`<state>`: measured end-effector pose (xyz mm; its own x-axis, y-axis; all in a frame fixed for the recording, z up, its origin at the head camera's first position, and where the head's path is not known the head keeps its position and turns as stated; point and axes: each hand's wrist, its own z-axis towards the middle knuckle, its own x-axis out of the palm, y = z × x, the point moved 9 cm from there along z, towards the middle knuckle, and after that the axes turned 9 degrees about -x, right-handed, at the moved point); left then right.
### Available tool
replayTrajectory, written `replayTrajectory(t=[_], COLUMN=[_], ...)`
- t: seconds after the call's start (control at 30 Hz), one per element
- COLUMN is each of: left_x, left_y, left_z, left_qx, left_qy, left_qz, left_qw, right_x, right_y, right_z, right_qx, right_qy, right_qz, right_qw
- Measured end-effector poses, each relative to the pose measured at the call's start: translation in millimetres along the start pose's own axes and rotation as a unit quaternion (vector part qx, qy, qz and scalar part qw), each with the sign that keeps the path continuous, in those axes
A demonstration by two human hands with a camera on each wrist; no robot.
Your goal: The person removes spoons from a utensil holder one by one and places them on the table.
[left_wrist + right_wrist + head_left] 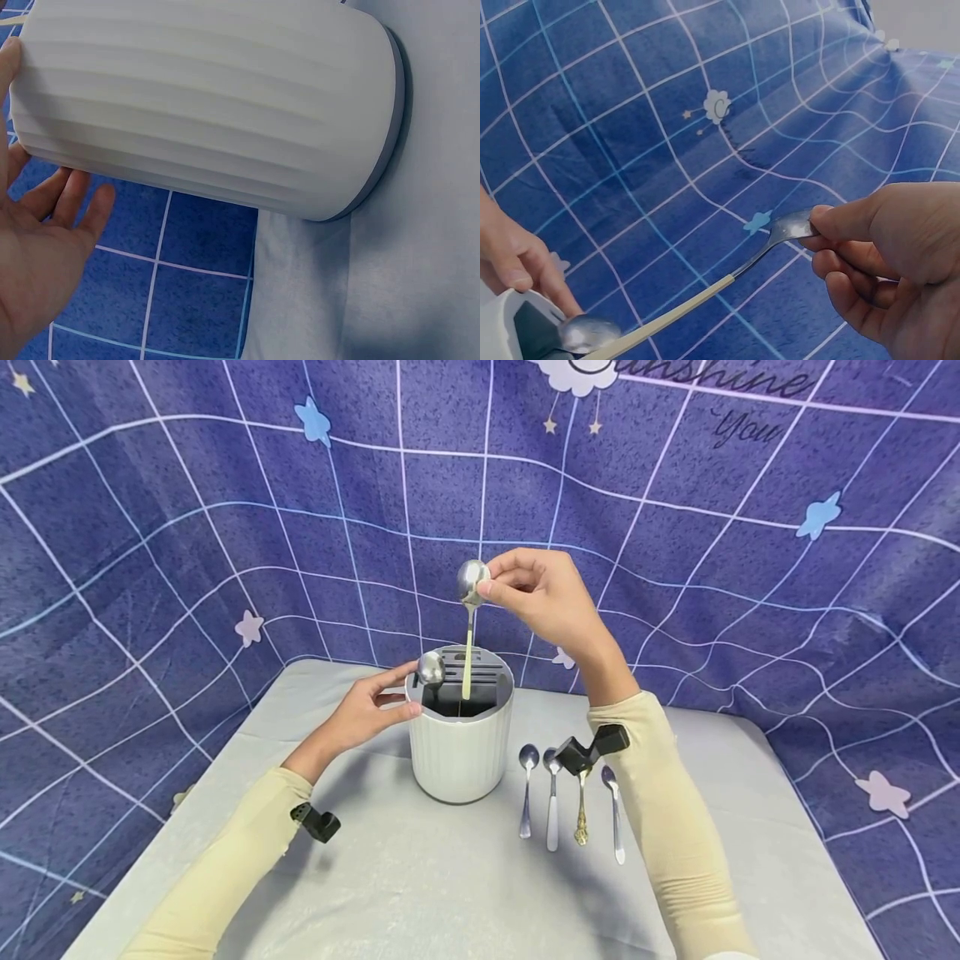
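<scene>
Pinching the yellow-handled spoon (468, 652) by its bowl in the right hand (551, 597), handle down at the mouth of the white holder (459, 760); resting the left hand (367, 710), fingers loosely spread, against its side. Could slip from so slight a pinch on smooth metal; could clip the other spoon (431, 667) jutting from the opening if lowered askew.

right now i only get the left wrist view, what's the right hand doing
Observer: The right hand pinches a yellow-handled spoon by its bowl, handle pointing down.
Operator: anything in the utensil holder already
Observer: Another spoon stands in the utensil holder, bowl up.
Operator: and what's lying on the table
Observer: On the table, to the person's right of the holder, lie three spoons and a gold-handled utensil, its far end partly hidden.
</scene>
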<state>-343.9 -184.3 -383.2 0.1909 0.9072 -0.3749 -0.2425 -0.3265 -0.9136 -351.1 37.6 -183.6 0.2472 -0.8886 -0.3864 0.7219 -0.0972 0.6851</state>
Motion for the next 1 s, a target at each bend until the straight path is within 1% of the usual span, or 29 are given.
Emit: replayTrajectory(t=[0.17, 0.37, 0.47, 0.6, 0.8, 1.0], left_x=[0.1, 0.4, 0.5, 0.0, 0.0, 0.1], left_y=[-1.4, -1.4, -0.9, -0.3, 0.2, 0.6], left_z=[0.1, 0.6, 0.6, 0.7, 1.0, 1.1], left_qx=[0.004, 0.008, 0.01, 0.011, 0.007, 0.007], left_qy=[-0.001, -0.002, -0.003, -0.004, -0.004, -0.002], left_qz=[-0.001, 0.002, 0.001, 0.002, 0.001, 0.0], left_qw=[1.0, 1.0, 0.9999, 0.9999, 1.0, 1.0], right_x=[-10, -26, -34, -44, -58, -69], right_y=[8, 13, 13, 13, 9, 3], right_z=[0.2, -3.6, -6.5, -10.3, -20.3, -31.0], right_qx=[-0.009, -0.007, 0.002, 0.001, -0.001, 0.002], right_qy=[-0.009, -0.036, -0.051, -0.063, -0.073, -0.079], right_qz=[0.0, -0.009, -0.017, -0.021, -0.012, -0.03], right_qw=[0.9999, 0.9993, 0.9986, 0.9978, 0.9973, 0.9964])
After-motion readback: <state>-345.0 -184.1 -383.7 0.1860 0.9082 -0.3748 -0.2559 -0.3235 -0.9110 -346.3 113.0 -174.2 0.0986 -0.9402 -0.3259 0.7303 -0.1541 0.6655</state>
